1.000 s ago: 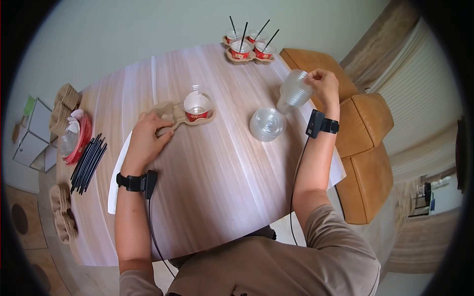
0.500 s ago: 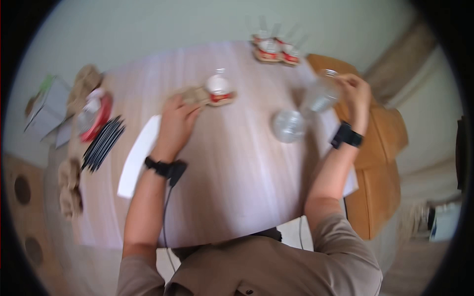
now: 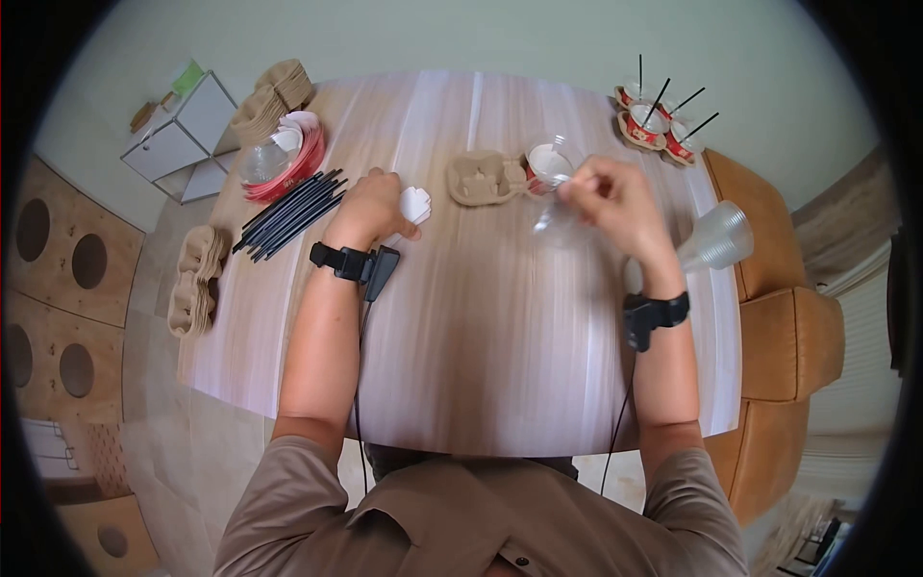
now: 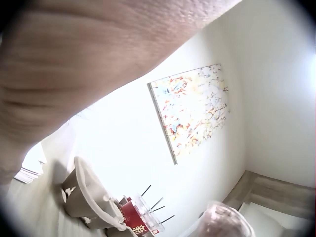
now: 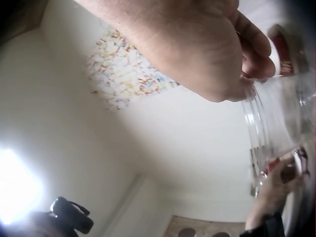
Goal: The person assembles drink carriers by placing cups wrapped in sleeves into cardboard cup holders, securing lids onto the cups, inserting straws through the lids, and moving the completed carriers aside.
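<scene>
My right hand (image 3: 615,207) pinches a clear plastic cup (image 3: 556,227) by its edge; the cup is blurred here and shows larger in the right wrist view. It hangs in front of a pulp cup carrier (image 3: 481,180), which bears another clear cup with a red sleeve in its right well. To the left, my left hand (image 3: 370,207) is at a creased white paper piece (image 3: 415,205), thumb on the near side and fingers on the far side. Layered white paper (image 4: 30,168) lies beyond that hand in the left wrist view.
Black straws (image 3: 288,216), red sleeves (image 3: 298,173) and pulp carriers (image 3: 197,279) stand at the left. A stack of clear cups (image 3: 721,236) leans near the right edge. At the back right, a filled carrier (image 3: 639,139) holds cups with straws.
The right hand has left the stack of clear cups and moved left with a cup. The left hand has moved from the carrier to the white paper. The head view has turned left.
</scene>
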A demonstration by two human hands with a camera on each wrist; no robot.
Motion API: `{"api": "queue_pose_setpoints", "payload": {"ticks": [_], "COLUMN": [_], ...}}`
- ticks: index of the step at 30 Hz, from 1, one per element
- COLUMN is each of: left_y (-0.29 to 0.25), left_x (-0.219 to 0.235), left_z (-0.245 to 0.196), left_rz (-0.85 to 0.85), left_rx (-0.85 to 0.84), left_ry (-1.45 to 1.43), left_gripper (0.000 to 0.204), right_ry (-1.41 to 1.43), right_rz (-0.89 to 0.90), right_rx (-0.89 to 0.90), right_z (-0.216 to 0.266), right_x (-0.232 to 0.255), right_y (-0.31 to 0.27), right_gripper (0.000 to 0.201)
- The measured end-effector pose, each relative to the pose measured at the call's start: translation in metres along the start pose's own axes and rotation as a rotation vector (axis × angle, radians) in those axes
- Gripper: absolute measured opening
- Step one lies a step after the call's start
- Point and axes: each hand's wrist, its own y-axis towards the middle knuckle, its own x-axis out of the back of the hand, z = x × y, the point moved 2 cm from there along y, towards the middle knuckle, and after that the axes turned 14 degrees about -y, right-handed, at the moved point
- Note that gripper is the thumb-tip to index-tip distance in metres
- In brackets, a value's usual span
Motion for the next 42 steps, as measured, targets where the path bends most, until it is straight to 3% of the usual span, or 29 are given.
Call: {"api": "queue_pose_setpoints", "payload": {"ticks": [5,17,21,24,25,27,28,31,33,35,36,37,39,42], "left_y": [0.002,-0.007,-0.017,-0.023,-0.023,-0.026,-0.027,-0.027,-0.024,-0.024,-0.019,-0.014,-0.006,-0.007], "left_x": [0.000,0.026,0.037,0.051,0.055,0.062,0.063,0.059,0.047,0.037,0.033,0.028,0.020,0.022], "left_z": [0.001,-0.003,-0.003,0.002,0.004,0.002,0.002,-0.012,-0.028,-0.045,-0.046,-0.045,-0.040,-0.039], "left_rz": [-0.010,0.093,0.046,0.082,0.078,0.234,0.232,0.454,0.492,0.377,0.463,0.480,0.426,0.381], "left_rx": [-0.055,0.012,-0.019,-0.129,-0.130,-0.303,-0.304,-0.621,-0.703,-0.708,-0.693,-0.699,-0.670,-0.665], "left_ry": [-0.015,-0.215,-0.249,-0.625,-0.618,-1.198,-1.193,-1.796,-1.869,-1.990,-2.032,-2.025,-2.084,-2.064], "left_gripper": [0.060,0.059,0.055,0.055,0.055,0.064,0.064,0.085,0.089,0.088,0.085,0.085,0.081,0.075], "right_ry": [-0.068,-0.108,-0.120,-0.159,-0.186,-0.208,-0.200,-0.127,-0.073,0.450,0.462,0.461,0.544,0.552], "right_rz": [0.059,0.066,0.078,0.107,0.090,0.071,-0.016,-0.155,-0.216,0.032,0.188,0.173,0.366,0.371], "right_rx": [0.001,-0.045,-0.055,-0.052,-0.043,-0.032,-0.020,-0.002,-0.002,0.178,0.203,0.203,0.161,0.125], "right_z": [-0.010,-0.023,-0.025,-0.026,-0.020,-0.010,-0.006,0.015,0.026,0.035,0.035,0.033,0.035,0.034], "right_x": [-0.034,-0.036,-0.037,-0.034,-0.031,-0.026,-0.022,-0.011,-0.012,-0.018,-0.017,-0.015,-0.023,-0.019], "right_y": [0.003,0.006,0.007,0.006,0.003,0.001,0.000,-0.002,-0.007,-0.011,-0.013,-0.014,-0.015,-0.016], "right_gripper": [0.020,0.025,0.028,0.031,0.033,0.035,0.036,0.034,0.032,0.031,0.034,0.034,0.030,0.020]}}
